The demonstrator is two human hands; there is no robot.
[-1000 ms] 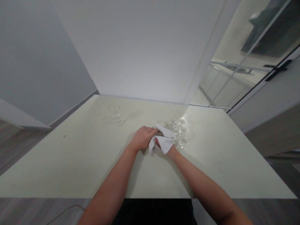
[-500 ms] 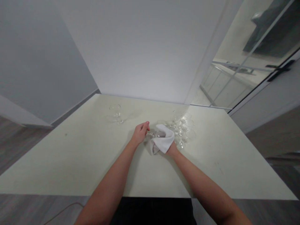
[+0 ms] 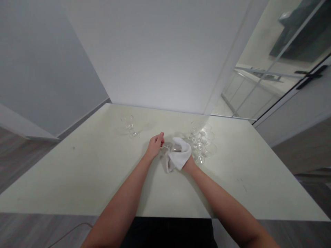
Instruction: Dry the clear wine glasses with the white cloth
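Observation:
My left hand (image 3: 155, 145) is closed in a pinch on the stem of a clear wine glass (image 3: 172, 148) that lies sideways between my hands over the pale table (image 3: 77, 172). A white cloth (image 3: 179, 156) is wrapped round the bowl of that glass, and my right hand (image 3: 188, 166) holds the cloth from underneath, mostly hidden by it. Just right of the cloth stands a cluster of several clear glasses (image 3: 203, 141). A lone clear glass (image 3: 128, 123) stands at the far left of the table.
A white wall runs along the table's far edge. A glass partition (image 3: 258, 75) and a dark door frame stand to the right. Grey wood floor shows on both sides of the table.
My left hand has slid off the cloth to the left and now pinches the glass stem. The cloth has shifted round the bowl, and part of the glass shows.

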